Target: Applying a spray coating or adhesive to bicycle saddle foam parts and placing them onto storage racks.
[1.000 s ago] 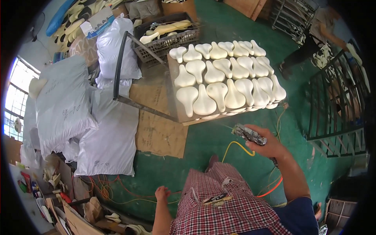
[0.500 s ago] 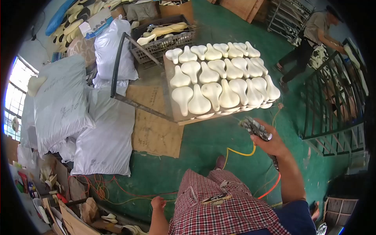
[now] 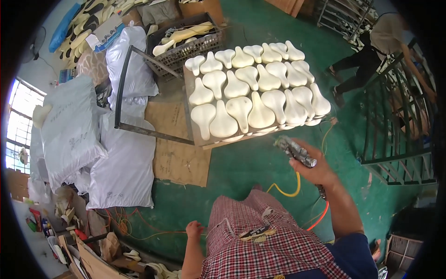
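My right hand (image 3: 313, 168) is wrapped round the handle of a metal spray gun (image 3: 297, 152). Its nozzle points toward the front edge of a flat cart stacked with cream foam bicycle saddle pads (image 3: 261, 113). The gun and the pads are apart. An orange hose (image 3: 319, 216) runs down from below the gun's handle. My left hand (image 3: 195, 229) hangs low beside the checked apron (image 3: 260, 232), fingers curled, with nothing visible in them. The pads lie in rows on a board (image 3: 201, 141), and more pad edges show beneath the top layer.
A dark metal handle frame (image 3: 121, 88) sticks out from the cart's left. White sacks (image 3: 123, 162), cardboard (image 3: 183, 162) and a black crate (image 3: 195, 49) lie beyond it. A yellow hose (image 3: 283, 192) loops over the green floor. At right, another person (image 3: 371, 51) bends by a metal rack (image 3: 399, 163).
The cart and its pads sit slightly further left in view. My right hand has shifted a little left with the spray gun. The other person bends lower over the rack.
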### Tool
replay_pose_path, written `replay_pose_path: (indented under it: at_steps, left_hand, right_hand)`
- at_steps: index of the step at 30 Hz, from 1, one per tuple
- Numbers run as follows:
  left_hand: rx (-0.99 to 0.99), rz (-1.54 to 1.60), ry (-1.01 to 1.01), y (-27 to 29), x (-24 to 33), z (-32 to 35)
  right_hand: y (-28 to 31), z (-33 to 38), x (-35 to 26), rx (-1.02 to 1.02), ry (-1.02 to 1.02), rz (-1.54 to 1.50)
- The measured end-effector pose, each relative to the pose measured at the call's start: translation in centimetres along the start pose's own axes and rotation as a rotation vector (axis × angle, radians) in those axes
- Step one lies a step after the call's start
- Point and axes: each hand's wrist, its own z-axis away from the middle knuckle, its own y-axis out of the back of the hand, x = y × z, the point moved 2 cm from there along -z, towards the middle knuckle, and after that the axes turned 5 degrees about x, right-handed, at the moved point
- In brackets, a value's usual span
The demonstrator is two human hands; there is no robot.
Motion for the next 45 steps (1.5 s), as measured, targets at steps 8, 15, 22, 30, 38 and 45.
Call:
replay_pose_path:
  at_steps: [8, 15, 22, 30, 38, 45]
  left_hand:
    - [-0.004, 0.026, 0.087, -1.6, -0.8, 1.9]
    - [-0.006, 0.007, 0.083, -1.6, -1.0, 1.4]
    - [0.001, -0.019, 0.067, -2.2, -0.8, 1.3]
    - [-0.056, -0.005, 0.059, -1.3, -0.6, 0.9]
    - [-0.038, -0.017, 0.056, -0.9, 0.1, 0.5]
    - [-0.068, -0.057, 0.074, 1.5, -1.2, -0.2]
  right_hand:
    - [4.6, -3.8, 2.7, 0.099, 0.120, 0.037]
    - [6.1, -7.4, 0.8, 0.121, 0.082, -0.067]
    - [6.0, -9.8, 0.4, 0.190, 0.036, -0.107]
    - [4.9, -6.9, 0.6, 0.108, 0.017, 0.003]
    - [4.0, -2.7, -0.1, 0.069, 0.008, 0.083]
    - [2.3, 1.3, 0.3, 0.105, -0.075, 0.012]
